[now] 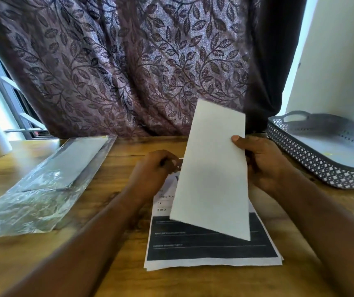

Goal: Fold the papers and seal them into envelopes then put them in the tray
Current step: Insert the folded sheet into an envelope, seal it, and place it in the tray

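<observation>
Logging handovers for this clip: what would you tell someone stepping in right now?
Right hand holds a white envelope upright over the printed papers stacked on the table.
Left hand is curled at the stack's top edge; its grip is hidden.
Wrapped envelope pack lies left, tray right.
Whether this envelope is filled or sealed can't be told.
To do: fold, seal and tray the stack.
</observation>
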